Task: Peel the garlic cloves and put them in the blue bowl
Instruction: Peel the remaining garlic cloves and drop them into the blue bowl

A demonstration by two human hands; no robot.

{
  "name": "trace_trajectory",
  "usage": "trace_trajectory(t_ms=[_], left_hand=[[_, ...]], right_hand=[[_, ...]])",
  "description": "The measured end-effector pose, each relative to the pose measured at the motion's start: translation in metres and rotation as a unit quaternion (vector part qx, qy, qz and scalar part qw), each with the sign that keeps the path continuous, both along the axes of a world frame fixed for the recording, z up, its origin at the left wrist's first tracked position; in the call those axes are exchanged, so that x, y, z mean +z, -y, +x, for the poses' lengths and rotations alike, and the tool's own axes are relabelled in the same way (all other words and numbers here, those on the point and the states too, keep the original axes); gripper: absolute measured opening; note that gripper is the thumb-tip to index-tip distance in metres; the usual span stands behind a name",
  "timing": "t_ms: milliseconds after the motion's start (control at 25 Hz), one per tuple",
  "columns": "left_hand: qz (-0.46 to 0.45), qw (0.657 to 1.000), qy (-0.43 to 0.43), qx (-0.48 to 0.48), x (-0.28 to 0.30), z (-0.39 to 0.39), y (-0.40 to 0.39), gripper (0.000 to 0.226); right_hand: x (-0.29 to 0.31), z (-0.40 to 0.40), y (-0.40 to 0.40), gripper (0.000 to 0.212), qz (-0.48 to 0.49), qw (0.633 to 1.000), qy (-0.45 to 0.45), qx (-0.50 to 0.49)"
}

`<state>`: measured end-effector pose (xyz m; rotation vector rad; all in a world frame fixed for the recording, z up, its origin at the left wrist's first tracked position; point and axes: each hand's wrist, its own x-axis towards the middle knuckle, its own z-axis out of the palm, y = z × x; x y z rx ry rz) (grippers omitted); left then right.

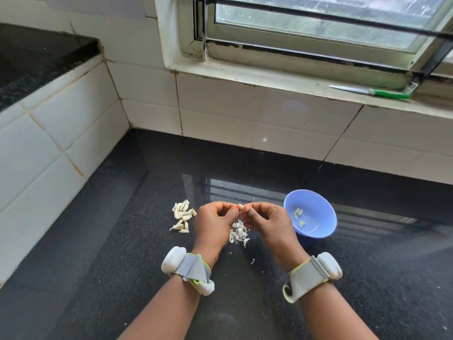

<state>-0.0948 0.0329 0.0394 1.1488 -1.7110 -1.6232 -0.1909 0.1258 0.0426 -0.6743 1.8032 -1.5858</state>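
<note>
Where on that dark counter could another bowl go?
Bare counter stretches between the tiled wall and the garlic cloves, and also right of the blue bowl. It is crowded around both hands, over the peel scraps.

Both forearms are bare, with no sleeves showing. Each wrist carries a strapped-on device well back from the fingers. On the left wrist band (pixel 193 271) a wide grey fabric strap wraps the wrist, edged with a thin yellow-green line, and a rounded white plastic pod sits on its outer side; a second white piece shows at the strap's near end. The right wrist band (pixel 310 274) is the same make: a grey woven strap with yellow-green piping, a smooth white oval pod on the outer side, and a loose strap end curling off the inner side. One nail on the left hand (pixel 215 223), at the fingers' tips, is painted red-orange. The right hand (pixel 269 222) wears no rings.
</note>
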Motion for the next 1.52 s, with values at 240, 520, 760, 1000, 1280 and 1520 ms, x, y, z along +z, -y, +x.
trace_trajectory(t_ms=[240,520,760,1000,1280,1520], left_hand=[[-0.006,1.000,-0.010,0.009,-0.003,0.002,0.005,0.007],[-0.184,0.980,0.048,-0.052,0.006,0.006,0.001,0.008],[-0.297,0.945,0.083,-0.106,0.008,0.006,-0.001,0.009],[-0.303,0.946,0.080,-0.084,0.010,0.006,-0.005,0.009],[-0.275,0.952,0.107,-0.077,0.015,0.004,-0.006,0.010],[-0.267,0.955,0.113,-0.069,0.016,0.004,-0.003,0.008]], right_hand=[[0.000,-0.001,-0.001,0.014,-0.005,0.992,0.122,-0.005],[0.002,-0.007,-0.005,0.009,0.085,0.988,-0.127,-0.011],[0.013,-0.005,-0.003,0.005,0.087,0.974,-0.208,-0.022],[0.012,0.000,0.000,0.005,0.070,0.986,-0.148,-0.037],[0.005,0.001,0.002,0.009,0.023,0.999,0.004,-0.043],[0.008,0.003,0.002,0.008,-0.018,0.996,0.080,-0.035]])
